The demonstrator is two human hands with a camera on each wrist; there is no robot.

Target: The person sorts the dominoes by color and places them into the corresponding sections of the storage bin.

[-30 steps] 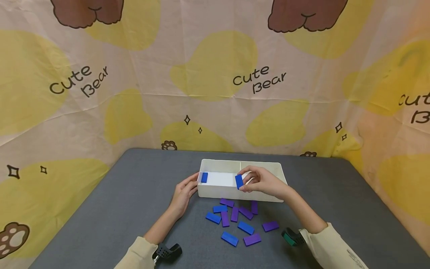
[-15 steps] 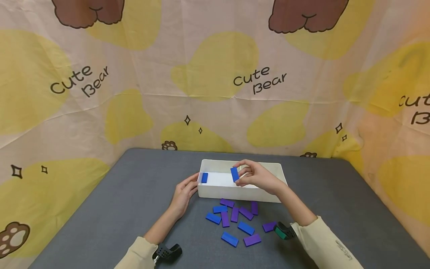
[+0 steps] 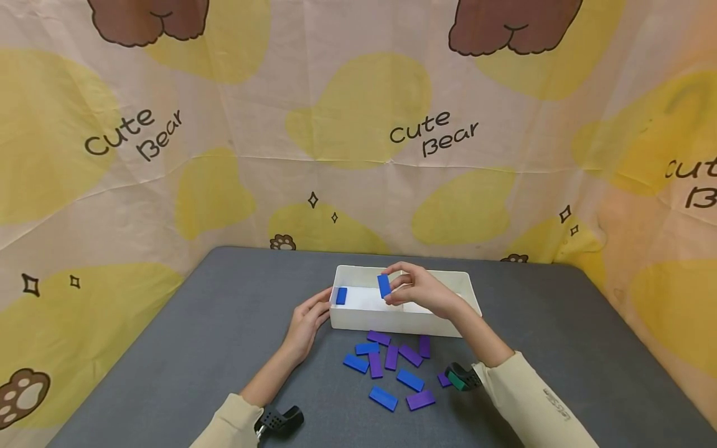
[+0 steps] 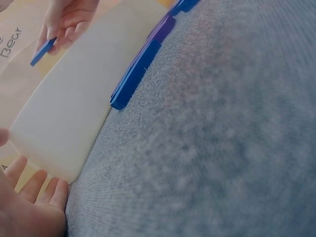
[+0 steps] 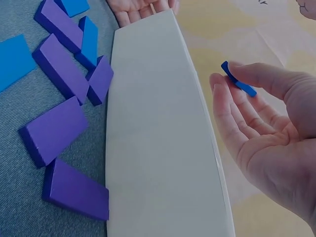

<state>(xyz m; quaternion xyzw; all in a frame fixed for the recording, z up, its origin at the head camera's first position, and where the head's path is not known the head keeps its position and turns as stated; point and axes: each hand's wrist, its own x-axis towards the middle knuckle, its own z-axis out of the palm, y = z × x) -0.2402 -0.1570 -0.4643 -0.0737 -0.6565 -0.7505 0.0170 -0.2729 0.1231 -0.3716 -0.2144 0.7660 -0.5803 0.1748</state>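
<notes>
Above the white two-part box point(image 3: 392, 322), my right hand point(image 3: 422, 291) pinches a blue rectangular block point(image 3: 383, 286) between thumb and fingers. The right wrist view shows this same held block point(image 5: 239, 80) at the fingertips, raised over the box rim. My left hand point(image 3: 303, 325) rests its fingers against the box's left end; in the left wrist view those fingers point(image 4: 33, 185) are extended along the wall. One blue block point(image 3: 341, 295) stands inside the larger left compartment, by its left wall. The right compartment is partly hidden behind my right hand.
In front of the box, several purple blocks point(image 3: 421, 399) and several blue blocks point(image 3: 383, 398) lie scattered on the grey table point(image 3: 224, 348). A wrist strap point(image 3: 462, 377) on my right arm overlaps one purple block. A patterned curtain point(image 3: 358, 124) hangs behind the table.
My right hand has moved left and slightly away from me over the box, carrying the blue block toward the left compartment. My left hand has stayed at the box's end.
</notes>
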